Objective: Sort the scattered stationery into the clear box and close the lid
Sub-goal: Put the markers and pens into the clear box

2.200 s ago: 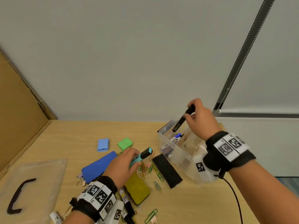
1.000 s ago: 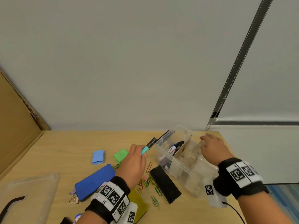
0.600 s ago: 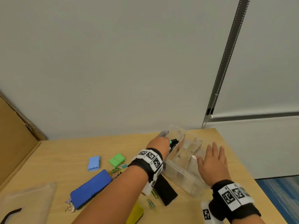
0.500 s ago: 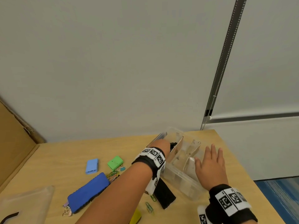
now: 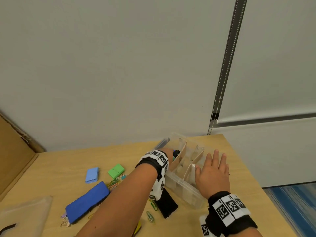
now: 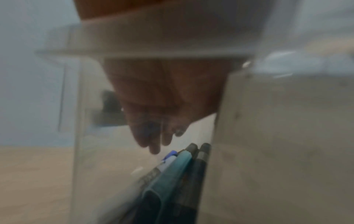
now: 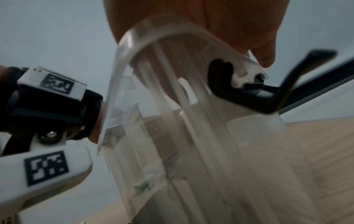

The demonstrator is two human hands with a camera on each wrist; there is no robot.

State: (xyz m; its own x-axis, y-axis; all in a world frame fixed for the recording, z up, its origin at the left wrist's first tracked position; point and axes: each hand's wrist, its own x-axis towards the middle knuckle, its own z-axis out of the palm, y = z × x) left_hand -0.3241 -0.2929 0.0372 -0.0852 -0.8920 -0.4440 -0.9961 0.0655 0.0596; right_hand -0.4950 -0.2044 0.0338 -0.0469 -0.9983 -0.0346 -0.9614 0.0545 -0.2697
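The clear box [image 5: 181,183] stands at the table's right, split by cardboard dividers. My left hand [image 6: 155,145] reaches down into its left compartment, with straight fingers just above several markers and holding nothing. The teal marker [image 6: 172,174] lies among those markers, beside black and blue ones. In the head view only the left wrist band shows, and the markers [image 5: 176,153] peek past it. My right hand [image 5: 213,166] lies flat with spread fingers on the box's right end. From the right wrist, the box's rim [image 7: 172,34] and black latch [image 7: 249,98] show under the palm.
A blue case [image 5: 88,200], black case [image 5: 166,204], green block [image 5: 116,171], light-blue block [image 5: 92,175] and coloured paper clips [image 5: 114,182] lie left of the box. The clear lid [image 5: 25,218] sits at bottom left. Cardboard [image 5: 13,159] leans at the left wall. The table ends just right of the box.
My left hand carried the teal marker from the table into the box's left compartment and let go of it. My right hand dropped the black marker in, then settled flat on the box.
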